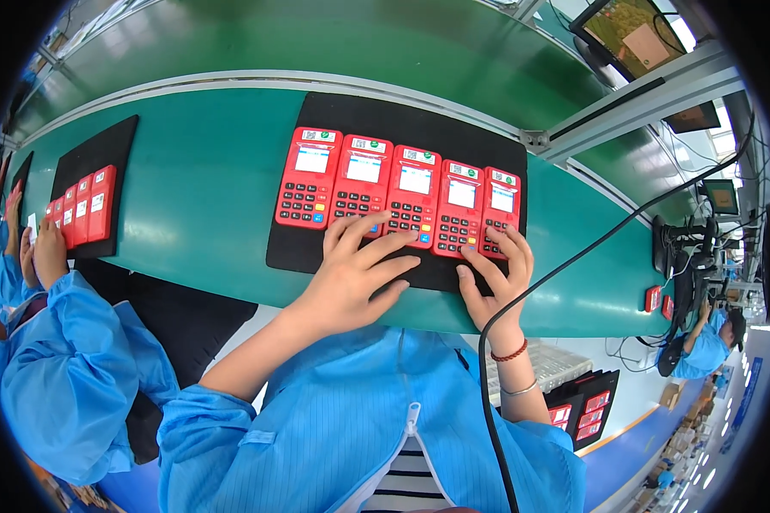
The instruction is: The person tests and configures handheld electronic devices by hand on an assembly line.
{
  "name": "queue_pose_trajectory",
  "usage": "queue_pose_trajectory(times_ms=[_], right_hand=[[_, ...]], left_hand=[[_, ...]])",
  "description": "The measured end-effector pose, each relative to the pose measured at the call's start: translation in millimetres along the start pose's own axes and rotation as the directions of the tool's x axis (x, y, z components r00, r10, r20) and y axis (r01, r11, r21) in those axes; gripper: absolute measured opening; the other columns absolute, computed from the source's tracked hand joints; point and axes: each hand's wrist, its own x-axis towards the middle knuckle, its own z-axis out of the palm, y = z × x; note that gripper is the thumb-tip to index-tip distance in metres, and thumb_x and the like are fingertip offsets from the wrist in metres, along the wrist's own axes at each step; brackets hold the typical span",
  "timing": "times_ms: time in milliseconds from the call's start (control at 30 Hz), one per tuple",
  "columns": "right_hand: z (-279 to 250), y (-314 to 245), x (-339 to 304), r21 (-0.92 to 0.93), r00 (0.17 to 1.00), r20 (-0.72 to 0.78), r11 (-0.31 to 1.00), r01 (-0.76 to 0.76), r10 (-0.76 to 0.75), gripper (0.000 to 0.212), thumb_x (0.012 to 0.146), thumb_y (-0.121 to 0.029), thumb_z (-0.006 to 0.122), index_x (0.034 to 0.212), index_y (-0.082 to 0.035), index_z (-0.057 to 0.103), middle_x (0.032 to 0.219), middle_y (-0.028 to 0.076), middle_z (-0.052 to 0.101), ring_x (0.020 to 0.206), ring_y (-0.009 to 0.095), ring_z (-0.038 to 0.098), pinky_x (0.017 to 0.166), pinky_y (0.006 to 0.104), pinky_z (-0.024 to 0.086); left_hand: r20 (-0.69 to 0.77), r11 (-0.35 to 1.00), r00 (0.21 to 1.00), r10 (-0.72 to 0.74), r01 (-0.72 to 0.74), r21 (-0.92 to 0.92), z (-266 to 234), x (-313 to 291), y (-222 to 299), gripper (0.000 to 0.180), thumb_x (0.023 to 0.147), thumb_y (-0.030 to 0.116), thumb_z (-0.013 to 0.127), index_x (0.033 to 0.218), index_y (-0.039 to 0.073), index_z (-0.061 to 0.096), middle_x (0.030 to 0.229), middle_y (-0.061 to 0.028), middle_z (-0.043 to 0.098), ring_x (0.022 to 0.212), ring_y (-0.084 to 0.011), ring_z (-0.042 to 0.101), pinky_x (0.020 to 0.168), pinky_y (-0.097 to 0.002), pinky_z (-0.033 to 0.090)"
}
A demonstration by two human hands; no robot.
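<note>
Several red handheld payment terminals (415, 179) lie side by side in a row, screens lit, black keypads toward me. They rest on a black mat (295, 254). My left hand (351, 274) is over the near ends of the second and middle terminals, fingers spread, the longest ones at the lower keys. My right hand (498, 282) is at the two rightmost terminals, fingers apart, with fingertips on or just above their lower keys. Neither hand grips anything; exact contact with the keys cannot be made out. The leftmost terminal (309, 178) is uncovered by either hand.
A black cable (607, 237) hangs across the right side, passing before my right wrist. At left, a co-worker (77, 368) handles red terminals (90, 205) on another black mat. A metal frame post (642, 98) stands at the bench's far right. Below the bench is a rack (543, 368).
</note>
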Motion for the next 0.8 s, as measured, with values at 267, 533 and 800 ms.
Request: queue_pose_trajectory(times_ms=[267,533,800], right_hand=[[1,1,-2,0.008,1.000,0.023,1.000,-0.010,0.010,0.027,0.072,-0.011,0.077,0.098,-0.015,0.073,0.126,0.011,0.056,0.128,0.038,0.043,0.105,0.0498,0.038],[7,5,-2,0.048,0.999,0.040,0.999,-0.004,0.002,0.038,0.071,-0.015,0.079,0.107,-0.015,0.070,0.129,0.013,0.053,0.131,0.040,0.039,0.105,0.0514,0.037],[8,-1,6,-0.068,0.997,0.066,0.997,-0.026,0.030,0.055,0.067,-0.022,0.082,0.119,-0.016,0.066,0.135,0.018,0.046,0.131,0.041,0.038,0.105,0.0517,0.036]], left_hand=[[0.028,1.000,0.999,-0.019,0.019,-0.016,1,4,1,0.031,0.079,0.018,0.073,0.110,0.014,0.070,0.126,0.0002,0.062,0.133,-0.0300,0.042,0.108,-0.0519,0.027],[0.033,0.999,0.998,0.045,-0.046,0.022,10,11,-7,0.034,0.079,0.021,0.073,0.112,0.013,0.069,0.123,-0.0021,0.062,0.132,-0.0297,0.041,0.108,-0.0518,0.026],[-0.017,0.997,0.999,-0.046,0.047,0.059,9,14,-2,0.046,0.078,0.029,0.077,0.120,0.014,0.066,0.131,-0.0028,0.059,0.134,-0.0302,0.039,0.109,-0.0505,0.024]])
